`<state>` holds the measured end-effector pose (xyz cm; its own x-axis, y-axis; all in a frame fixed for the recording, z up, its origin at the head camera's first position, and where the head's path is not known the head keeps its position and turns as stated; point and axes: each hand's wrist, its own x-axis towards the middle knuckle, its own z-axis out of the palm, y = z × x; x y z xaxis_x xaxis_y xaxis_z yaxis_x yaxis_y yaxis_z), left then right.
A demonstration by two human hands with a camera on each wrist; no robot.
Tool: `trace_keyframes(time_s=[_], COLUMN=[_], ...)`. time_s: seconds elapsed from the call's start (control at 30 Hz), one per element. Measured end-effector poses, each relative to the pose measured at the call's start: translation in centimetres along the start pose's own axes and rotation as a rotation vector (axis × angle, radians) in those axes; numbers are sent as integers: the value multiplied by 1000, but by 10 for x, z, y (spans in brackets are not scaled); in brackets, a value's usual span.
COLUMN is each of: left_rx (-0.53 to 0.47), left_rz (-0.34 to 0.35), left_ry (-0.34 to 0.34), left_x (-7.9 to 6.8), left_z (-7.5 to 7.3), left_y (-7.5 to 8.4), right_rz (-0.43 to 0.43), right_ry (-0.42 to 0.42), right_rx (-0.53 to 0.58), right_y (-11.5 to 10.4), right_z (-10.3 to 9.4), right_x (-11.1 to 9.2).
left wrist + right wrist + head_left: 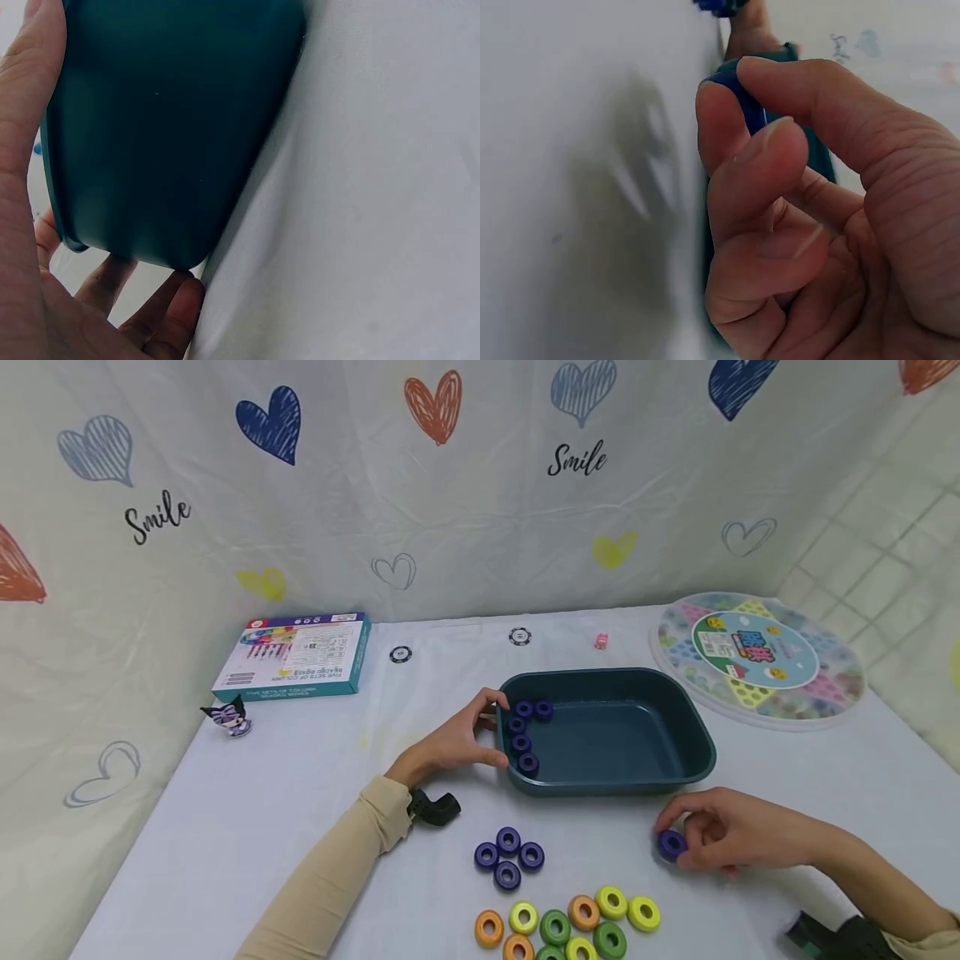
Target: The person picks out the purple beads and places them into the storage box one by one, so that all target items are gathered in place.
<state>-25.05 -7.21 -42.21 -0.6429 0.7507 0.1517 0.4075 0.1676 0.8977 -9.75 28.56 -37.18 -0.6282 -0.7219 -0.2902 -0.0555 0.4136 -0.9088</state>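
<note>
A dark teal rectangular tub stands mid-table, with several purple rings along its left inner wall. My left hand holds the tub's left end, thumb at the near corner and fingers at the far one. In the left wrist view, the fingers curve about the tub's outer wall. To the right of the tub's near side, my right hand pinches a single purple ring between thumb and index finger. That ring is partly hidden by fingertips in the right wrist view. Several purple rings form a cluster in front of the tub.
Orange, yellow and green rings lie along the near edge. A boxed set and a small figurine are at the left. Two poker chips and a pink trinket lie behind the tub. At right is a round game board.
</note>
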Motion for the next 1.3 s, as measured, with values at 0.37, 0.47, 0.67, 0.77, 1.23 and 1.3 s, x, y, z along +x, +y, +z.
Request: trace_keyframes(time_s=[0.37,0.47,0.67,0.77,1.23,1.3], left_rx=[-8,-8,-3,3,9,8], left_rz=[-1,8,10,11,-2,-5], left_ry=[-3,-1,1,1,-2,-4], left_x=[0,0,-1,-1,-1,-1], left_z=[1,1,1,2,1,1], left_y=[-2,-3,-1,0,-1,-1], right_rz=[-57,-58,-30,-9,178,196], right_ry=[-21,-8,90,139,258,264], right_rx=[-61,-84,-171,-205,-206,-208], right_y=[-41,-48,-60,-65,-59,-55], right_z=[-12,-18,-37,-47,-82,-84], right_x=[17,28,51,64,125,131])
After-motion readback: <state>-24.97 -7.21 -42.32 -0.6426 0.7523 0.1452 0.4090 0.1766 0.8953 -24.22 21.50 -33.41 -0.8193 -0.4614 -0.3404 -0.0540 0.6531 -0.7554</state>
